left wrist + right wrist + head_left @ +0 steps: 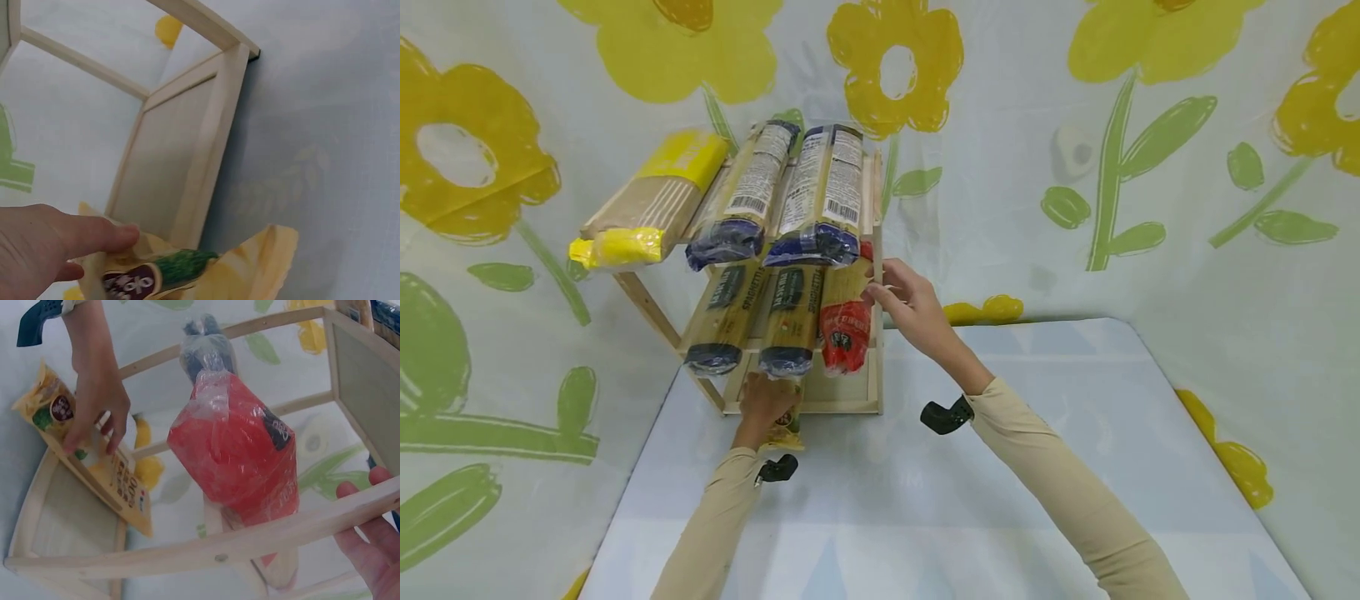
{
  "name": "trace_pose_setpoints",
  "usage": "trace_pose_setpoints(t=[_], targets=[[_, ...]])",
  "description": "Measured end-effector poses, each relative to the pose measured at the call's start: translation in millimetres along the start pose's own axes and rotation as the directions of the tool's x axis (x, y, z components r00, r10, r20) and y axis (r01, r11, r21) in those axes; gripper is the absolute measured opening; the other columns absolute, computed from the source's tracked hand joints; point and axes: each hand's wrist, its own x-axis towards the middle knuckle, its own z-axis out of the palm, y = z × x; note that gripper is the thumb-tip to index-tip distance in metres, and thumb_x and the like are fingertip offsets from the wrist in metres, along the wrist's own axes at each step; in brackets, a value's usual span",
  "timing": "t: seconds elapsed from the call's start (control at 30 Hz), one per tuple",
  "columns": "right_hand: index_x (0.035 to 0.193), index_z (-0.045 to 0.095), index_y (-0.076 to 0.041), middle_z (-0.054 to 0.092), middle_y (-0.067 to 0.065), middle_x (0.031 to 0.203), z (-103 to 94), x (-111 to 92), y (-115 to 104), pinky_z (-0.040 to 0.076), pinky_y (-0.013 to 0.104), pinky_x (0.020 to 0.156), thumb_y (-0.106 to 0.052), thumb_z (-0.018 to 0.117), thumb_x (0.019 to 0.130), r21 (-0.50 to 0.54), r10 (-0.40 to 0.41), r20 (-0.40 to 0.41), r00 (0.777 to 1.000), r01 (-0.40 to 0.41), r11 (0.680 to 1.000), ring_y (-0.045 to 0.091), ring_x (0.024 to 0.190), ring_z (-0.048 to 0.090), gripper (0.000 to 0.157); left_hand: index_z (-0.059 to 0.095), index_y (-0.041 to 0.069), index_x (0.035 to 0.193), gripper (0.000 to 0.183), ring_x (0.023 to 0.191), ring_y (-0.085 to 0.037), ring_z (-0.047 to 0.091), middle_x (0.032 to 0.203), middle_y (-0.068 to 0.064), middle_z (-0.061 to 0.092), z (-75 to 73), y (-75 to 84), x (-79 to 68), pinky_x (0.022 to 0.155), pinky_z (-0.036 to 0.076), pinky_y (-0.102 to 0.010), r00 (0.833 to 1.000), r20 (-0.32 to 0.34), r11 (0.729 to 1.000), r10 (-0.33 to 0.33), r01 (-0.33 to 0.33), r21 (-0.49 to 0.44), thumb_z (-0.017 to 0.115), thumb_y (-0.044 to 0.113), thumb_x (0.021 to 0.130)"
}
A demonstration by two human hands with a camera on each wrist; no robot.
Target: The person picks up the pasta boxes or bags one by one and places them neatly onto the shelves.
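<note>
My left hand (766, 400) is at the lowest level of a small wooden rack (842, 407). It grips a yellow printed food packet (785, 435), whose front end sticks out past the rack's edge. The packet (115, 481) lies slanted across the bottom shelf in the right wrist view, with the left hand (100, 400) over it. My right hand (917, 308) holds the rack's right front upright, its fingers (365, 544) passing behind the wood. Beside that hand, a red-ended pasta bag (846, 333) rests on the middle shelf.
Two spaghetti bags (788, 321) lie left of the red one on the middle shelf. Above are blue-ended pasta bags (820, 192) and a yellow-ended noodle pack (655, 196), jutting over the front. The rack stands on a pale table (1000, 483) near a flower-printed wall (1000, 167).
</note>
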Motion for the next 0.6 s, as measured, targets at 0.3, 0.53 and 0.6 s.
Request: trace_pose_setpoints(t=[0.3, 0.53, 0.6], targets=[[0.117, 0.051, 0.008, 0.062, 0.029, 0.102, -5.2, -2.7, 4.6, 0.048, 0.049, 0.086, 0.0, 0.049, 0.097, 0.049, 0.041, -0.015, 0.999, -0.04, 0.998, 0.045, 0.094, 0.06, 0.021, 0.036, 0.001, 0.141, 0.07, 0.118, -0.048, 0.03, 0.134, -0.031, 0.033, -12.6, 7.8, -7.9, 0.087, 0.03, -0.067, 0.994, 0.031, 0.989, 0.104, -0.101, -0.105, 0.064, 0.026, 0.082], [0.13, 0.05, -0.004, 0.059, 0.021, 0.121, -9.7, -6.4, 23.3, 0.048, 0.04, 0.089, -0.011, 0.053, 0.098, 0.04, 0.202, 0.036, 0.979, -0.203, 0.978, 0.035, 0.109, 0.058, 0.034, 0.04, -0.005, 0.136, 0.059, 0.118, -0.051, 0.035, 0.129, -0.033, 0.04, -24.8, 7.3, -25.6, 0.087, 0.032, -0.068, 0.97, -0.019, 0.969, 0.244, -0.245, -0.036, 0.061, 0.024, 0.09], [0.133, 0.049, -0.006, 0.058, 0.019, 0.124, -12.1, -10.8, 24.0, 0.05, 0.04, 0.087, -0.014, 0.053, 0.098, 0.024, 0.258, 0.046, 0.965, -0.259, 0.966, 0.034, 0.111, 0.057, 0.037, 0.041, -0.007, 0.135, 0.057, 0.117, -0.051, 0.037, 0.13, -0.033, 0.04, -26.9, 8.2, -31.2, 0.088, 0.034, -0.066, 0.966, -0.032, 0.965, 0.258, -0.259, -0.045, 0.061, 0.023, 0.091]])
